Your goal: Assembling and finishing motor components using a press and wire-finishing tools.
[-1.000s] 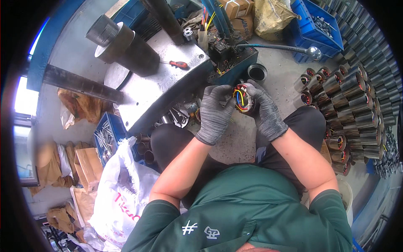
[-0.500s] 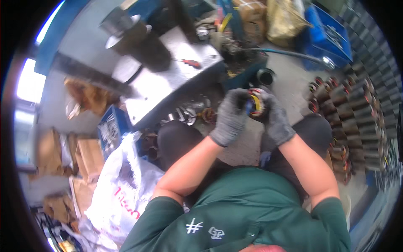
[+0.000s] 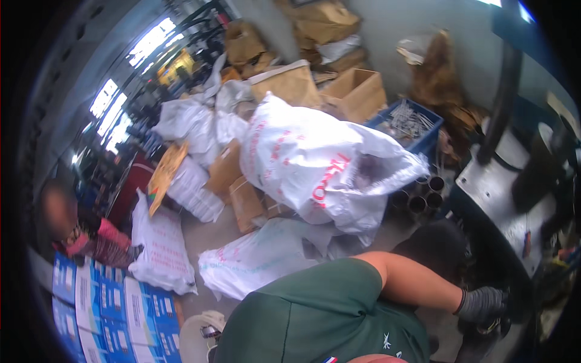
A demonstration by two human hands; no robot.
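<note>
Near the right edge, my left hand [image 3: 482,304] wears a grey knitted glove, its fingers curled downward. Just below those fingers shows part of a round piece [image 3: 488,328] with a pale rim; it is dark and mostly hidden. The fingers look closed on it. No part of my right hand can be made out. Beyond my left knee, a metal work table [image 3: 505,193] carries a red-handled screwdriver [image 3: 527,243]. A large white woven sack [image 3: 302,157] with red print lies to the left of the table, its mouth gaping.
A blue crate [image 3: 417,136] of metal rods stands behind the sack, with several metal tubes [image 3: 417,204] below it. Cardboard boxes [image 3: 357,91] and more sacks [image 3: 160,248] lie around. At far left, a person [image 3: 97,236] is behind stacked blue-and-white boxes [image 3: 109,308]. A white bucket [image 3: 196,336] stands near me.
The view has swung left, toward the sacks and boxes. Both hands were together around a ring-shaped part with coloured wires; now only my left hand shows, at the right edge.
</note>
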